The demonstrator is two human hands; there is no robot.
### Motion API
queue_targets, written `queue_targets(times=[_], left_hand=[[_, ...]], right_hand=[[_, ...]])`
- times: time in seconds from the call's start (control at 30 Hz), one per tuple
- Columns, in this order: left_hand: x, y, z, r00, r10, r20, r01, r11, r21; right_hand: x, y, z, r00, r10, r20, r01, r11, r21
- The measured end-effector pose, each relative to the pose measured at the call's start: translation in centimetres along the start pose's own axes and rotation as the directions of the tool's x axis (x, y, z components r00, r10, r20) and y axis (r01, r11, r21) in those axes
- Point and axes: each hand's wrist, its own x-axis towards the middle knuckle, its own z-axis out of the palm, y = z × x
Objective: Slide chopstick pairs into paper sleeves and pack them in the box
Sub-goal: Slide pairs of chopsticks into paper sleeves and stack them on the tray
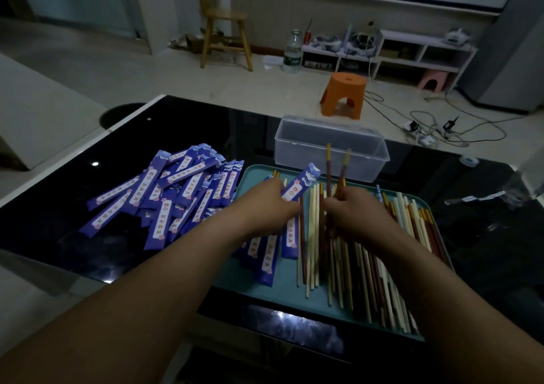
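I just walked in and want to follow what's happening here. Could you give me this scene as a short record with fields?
Left hand: holds one purple paper sleeve over the tray
Right hand: grips a pair of dark chopsticks, ends pointing up
Tray: teal, carries loose chopsticks and a few sleeves
Sleeve pile: on the black table, left of the tray
Box: clear plastic, behind the tray, looks empty

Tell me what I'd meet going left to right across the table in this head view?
Pile of purple sleeves → left hand gripping one sleeve → right hand gripping a chopstick pair → loose chopsticks → clear plastic wrapping.
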Motion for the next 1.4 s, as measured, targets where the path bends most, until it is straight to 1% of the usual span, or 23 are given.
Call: queue_targets(times=[0.07, 0.13, 0.2, 0.3, 0.4, 0.47, 0.5, 0.57, 0.63, 0.7, 0.8, 1.07, 1.23, 1.4], left_hand=[[0.0, 0.3, 0.9, 0.999, 0.012, 0.05, -0.01, 1.0, -0.026], [-0.2, 0.8, 1.7, 0.994, 0.046, 0.095, -0.039, 0.997, -0.072], [-0.3, 1.0, 2.2, 0.99, 0.071, 0.123, -0.054, 0.989, -0.137], [-0.6, 1.3, 2.2, 0.986, 0.069, 0.151, -0.029, 0.967, -0.252], [-0.5, 0.9, 2.1, 0.983, 0.1, 0.155, -0.068, 0.977, -0.203], [-0.5, 0.8, 2.2, 0.98, 0.111, 0.167, -0.082, 0.982, -0.171], [-0.5, 0.8, 2.3, 0.978, 0.115, 0.173, -0.087, 0.983, -0.163], [-0.6, 0.9, 2.7, 0.98, 0.141, 0.14, -0.124, 0.985, -0.121], [-0.6, 0.8, 2.9, 0.985, 0.166, 0.05, -0.165, 0.986, -0.023], [-0.5, 0.4, 2.8, 0.984, 0.176, -0.016, -0.174, 0.979, 0.107], [-0.1, -0.3, 2.3, 0.977, 0.209, -0.043, -0.195, 0.956, 0.22], [0.6, -1.4, 2.6, 0.939, 0.319, -0.132, -0.281, 0.928, 0.243], [0.8, -1.6, 2.5, 0.933, 0.334, -0.138, -0.297, 0.927, 0.23], [0.8, -1.4, 2.6, 0.93, 0.347, -0.125, -0.321, 0.929, 0.186]], right_hand=[[-0.4, -0.1, -0.8, 1.0, -0.022, -0.006, 0.023, 0.966, 0.258], [-0.7, 0.1, -1.2, 0.999, -0.041, -0.02, 0.046, 0.916, 0.398], [-0.8, 0.4, -1.7, 0.999, -0.03, -0.035, 0.043, 0.868, 0.494], [-0.8, 1.2, -2.8, 0.999, -0.023, -0.025, 0.033, 0.789, 0.614], [-1.0, 1.7, -3.1, 1.0, -0.008, 0.018, -0.007, 0.739, 0.673], [-1.2, 1.8, -2.8, 0.997, 0.008, 0.078, -0.06, 0.719, 0.692], [-1.2, 1.9, -2.6, 0.995, 0.008, 0.104, -0.077, 0.727, 0.682], [-1.1, 2.0, -2.7, 0.996, 0.001, 0.092, -0.061, 0.763, 0.644], [-0.9, 2.0, -3.2, 1.0, 0.001, -0.01, 0.005, 0.783, 0.622], [-0.6, 2.2, -4.0, 0.99, 0.025, -0.137, 0.066, 0.781, 0.621], [-0.3, 2.6, -5.4, 0.966, 0.056, -0.252, 0.127, 0.747, 0.653], [-1.3, 2.1, -6.7, 0.922, 0.04, -0.385, 0.264, 0.664, 0.7], [-1.2, 2.1, -6.5, 0.933, 0.014, -0.36, 0.264, 0.654, 0.709], [-0.7, 2.2, -5.8, 0.939, 0.004, -0.345, 0.247, 0.691, 0.679]])
